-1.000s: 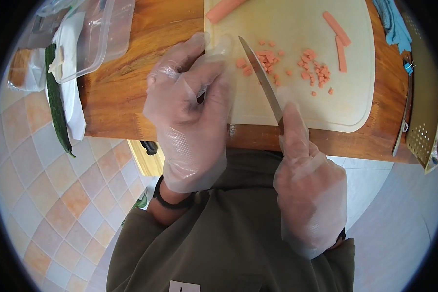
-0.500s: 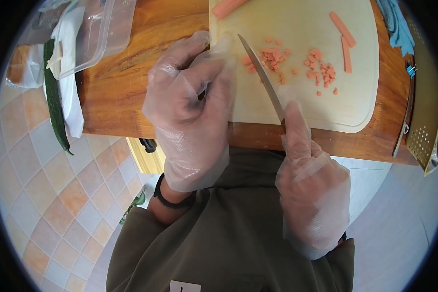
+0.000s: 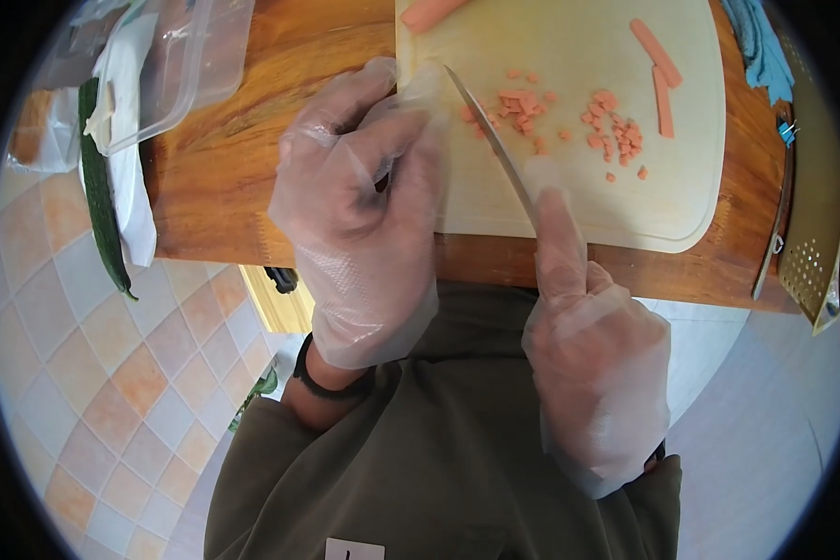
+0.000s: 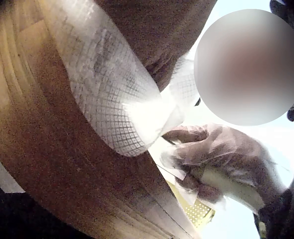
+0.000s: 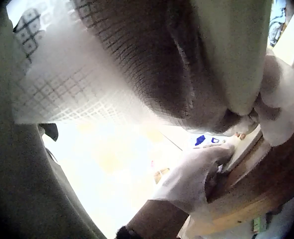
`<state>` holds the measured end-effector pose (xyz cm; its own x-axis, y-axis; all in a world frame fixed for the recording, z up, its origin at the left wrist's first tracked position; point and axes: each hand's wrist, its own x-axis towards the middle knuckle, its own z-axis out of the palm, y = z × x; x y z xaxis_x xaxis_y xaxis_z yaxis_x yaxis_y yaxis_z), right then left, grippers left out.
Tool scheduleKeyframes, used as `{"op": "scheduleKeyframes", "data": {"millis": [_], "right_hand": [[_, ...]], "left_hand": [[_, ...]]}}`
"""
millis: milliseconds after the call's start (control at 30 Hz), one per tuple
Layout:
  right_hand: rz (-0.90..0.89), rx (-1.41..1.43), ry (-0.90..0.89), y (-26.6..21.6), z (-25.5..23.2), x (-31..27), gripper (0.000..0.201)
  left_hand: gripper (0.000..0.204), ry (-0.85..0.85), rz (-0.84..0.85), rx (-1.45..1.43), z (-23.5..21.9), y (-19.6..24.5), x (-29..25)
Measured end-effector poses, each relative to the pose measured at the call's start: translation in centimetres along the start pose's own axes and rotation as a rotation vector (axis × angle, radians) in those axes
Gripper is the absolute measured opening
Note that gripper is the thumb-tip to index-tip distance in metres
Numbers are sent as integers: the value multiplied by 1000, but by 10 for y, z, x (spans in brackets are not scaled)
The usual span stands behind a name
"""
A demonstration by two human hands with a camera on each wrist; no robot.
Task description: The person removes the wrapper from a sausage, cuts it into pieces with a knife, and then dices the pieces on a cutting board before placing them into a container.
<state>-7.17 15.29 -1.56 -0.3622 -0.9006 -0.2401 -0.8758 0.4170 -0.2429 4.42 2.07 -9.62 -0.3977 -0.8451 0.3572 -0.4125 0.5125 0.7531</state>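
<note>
- Nearest is a dark top [image 3: 420, 457], with a black band [image 3: 331, 385] round the left wrist.
- Right hand [image 3: 599, 383], in a clear glove, has the knife [image 3: 504, 154] gripped by its handle, index finger stretched along it.
- Left hand [image 3: 359, 201], gloved too, is bent at the board's left edge; honestly can't tell if it's pinching anything.
- Both are at the near side of a pale cutting board [image 3: 569, 210] on a wooden table [image 3: 205, 205].
- Cucumber [image 3: 105, 205] way off left, perforated metal piece [image 3: 805, 257] way off right.
- Mid-board there's a pile of orange bits [image 3: 521, 105] just right of the blade, and another pile [image 3: 616, 131] further right.
- Two orange strips [image 3: 655, 56] touch, far right on the board.
- Farthest: a chunkier orange piece [image 3: 429, 11], far left corner of the board.
</note>
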Motion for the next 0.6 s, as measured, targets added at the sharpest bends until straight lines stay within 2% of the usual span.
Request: {"op": "scheduleKeyframes", "data": {"millis": [67,200,367,500,567,600], "right_hand": [[7,-34,-35,-2,-1,1,81],[-22,-170,-48,-4,0,0,81],[-70,-494,-32,-19,1,-3,83],[-78,-404,-40,-4,3,-2,82],[-67,10,-69,8,2,0,77],[-74,9,-53,7,2,1,77]], "left_hand": [[14,-6,11,5,-1,-1,1],[13,-18,46,-39,-1,-1,1],[19,32,29,-32,4,-2,-1],[20,34,25,-63,3,-1,0],[22,34,22,-74,4,-1,1],[22,46,35,-72,5,-1,1]]}}
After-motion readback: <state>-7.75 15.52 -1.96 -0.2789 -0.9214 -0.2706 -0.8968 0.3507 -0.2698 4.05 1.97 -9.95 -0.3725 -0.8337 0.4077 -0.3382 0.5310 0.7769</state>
